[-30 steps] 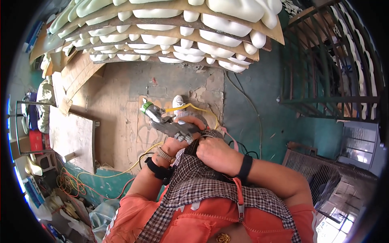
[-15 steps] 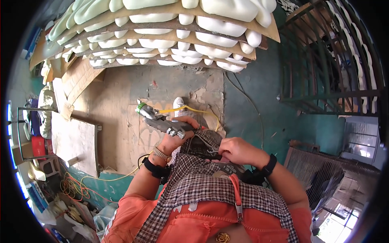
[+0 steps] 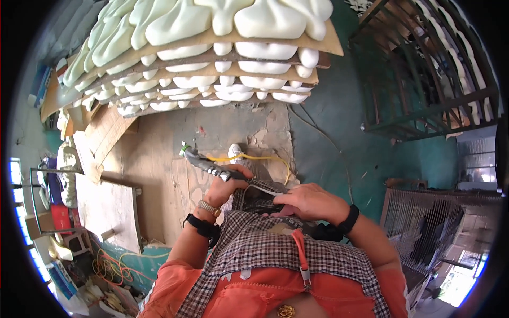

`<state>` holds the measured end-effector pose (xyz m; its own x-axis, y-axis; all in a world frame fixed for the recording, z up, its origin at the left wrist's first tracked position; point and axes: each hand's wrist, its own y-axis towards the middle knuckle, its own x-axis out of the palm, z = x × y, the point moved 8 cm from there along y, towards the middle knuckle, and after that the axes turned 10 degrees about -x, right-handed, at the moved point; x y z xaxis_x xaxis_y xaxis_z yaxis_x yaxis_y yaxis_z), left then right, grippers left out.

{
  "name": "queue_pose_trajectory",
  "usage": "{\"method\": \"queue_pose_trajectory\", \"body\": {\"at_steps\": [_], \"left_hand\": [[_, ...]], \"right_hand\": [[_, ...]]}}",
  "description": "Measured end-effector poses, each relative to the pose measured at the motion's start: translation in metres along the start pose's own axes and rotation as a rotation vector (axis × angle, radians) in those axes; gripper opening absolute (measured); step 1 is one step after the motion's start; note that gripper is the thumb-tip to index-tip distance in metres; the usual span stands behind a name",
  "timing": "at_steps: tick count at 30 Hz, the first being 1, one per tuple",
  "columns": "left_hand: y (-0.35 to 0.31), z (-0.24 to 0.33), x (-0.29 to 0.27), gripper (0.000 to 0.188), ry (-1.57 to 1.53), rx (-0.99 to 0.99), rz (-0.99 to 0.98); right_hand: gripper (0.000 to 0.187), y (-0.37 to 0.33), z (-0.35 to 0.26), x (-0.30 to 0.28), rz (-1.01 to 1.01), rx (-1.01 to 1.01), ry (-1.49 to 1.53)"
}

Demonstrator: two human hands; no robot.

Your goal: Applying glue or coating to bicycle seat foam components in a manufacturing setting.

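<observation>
Some lettering (image 3: 289, 223): on dark cloth below the right hand (image 3: 310, 203), too small to read.
Spray gun (image 3: 204, 165): grasped in the left hand (image 3: 229, 185), tilted, green end up and leftward.
Left arm: bent, reaching forward, with watch (image 3: 209, 208) and black band (image 3: 201, 227) at wrist.
Right arm: bent inward, fingers curled at the edge of the checked apron's (image 3: 254, 238) pocket (image 3: 254, 200); cannot tell whether pinching.

Scuffed green floor (image 3: 331, 114) stretches beneath me, a dark metal rack (image 3: 435, 110) stands off to one side, and bright daylight glares in at a window (image 3: 15, 170).
</observation>
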<state>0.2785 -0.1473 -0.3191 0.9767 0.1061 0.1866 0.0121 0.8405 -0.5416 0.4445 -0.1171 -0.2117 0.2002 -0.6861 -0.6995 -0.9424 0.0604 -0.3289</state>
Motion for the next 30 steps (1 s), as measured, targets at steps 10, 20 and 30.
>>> {"method": "queue_pose_trajectory", "body": {"at_steps": [10,20,30], "left_hand": [[0.008,0.013,-0.012,0.009,-0.364,-0.074,-0.203],[0.018,0.009,-0.024,0.005,-0.361,-0.103,-0.117],[0.031,-0.026,-0.056,0.005,-0.387,-0.168,0.014]], "right_hand": [[0.020,-0.056,-0.061,-0.101,0.590,-0.382,0.520],[0.013,-0.056,-0.079,-0.055,0.146,-0.247,0.105],[0.009,-0.148,-0.131,-0.198,0.988,-0.797,0.943]]}}
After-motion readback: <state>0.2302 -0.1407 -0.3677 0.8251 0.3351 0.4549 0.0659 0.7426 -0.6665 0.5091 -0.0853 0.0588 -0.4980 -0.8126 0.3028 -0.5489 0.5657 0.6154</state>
